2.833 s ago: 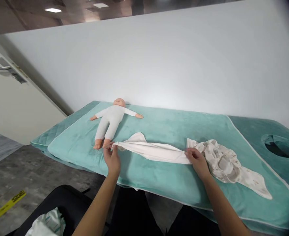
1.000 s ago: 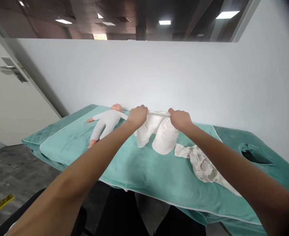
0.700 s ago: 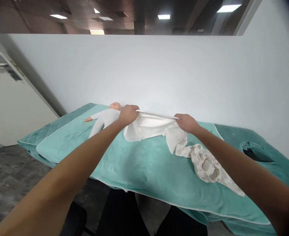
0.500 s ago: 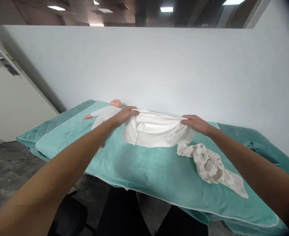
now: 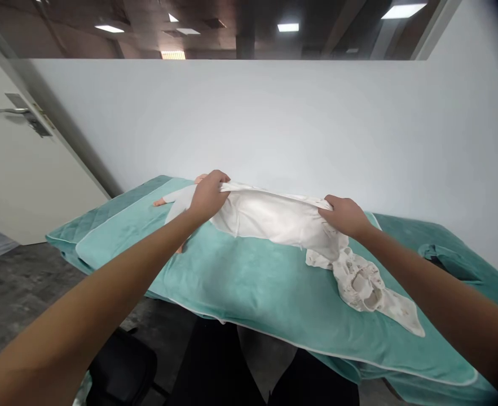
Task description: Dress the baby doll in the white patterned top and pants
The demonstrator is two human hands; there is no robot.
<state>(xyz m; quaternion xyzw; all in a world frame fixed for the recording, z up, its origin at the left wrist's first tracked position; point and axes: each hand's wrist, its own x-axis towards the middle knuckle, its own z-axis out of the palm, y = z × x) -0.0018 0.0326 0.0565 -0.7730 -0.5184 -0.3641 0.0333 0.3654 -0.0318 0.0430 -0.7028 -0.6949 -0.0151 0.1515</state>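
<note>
Your left hand (image 5: 208, 194) and right hand (image 5: 345, 216) are both pinching the cloth (image 5: 274, 217) taut over the mat (image 5: 240, 282); its low corner is maybe snagging the garment (image 5: 362, 282), risking dragging it.

Bright, even light from ceiling panels (image 5: 288, 27) at 12 o'clock. Soft sheen on the wall (image 5: 274, 124). Wide-angle bending; dark vignette at 2 o'clock. Foreground soft at 7 o'clock.

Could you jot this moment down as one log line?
left hand: grips white cloth | right hand: grips white cloth | doll: behind left hand | printed cloth: on mat
</note>
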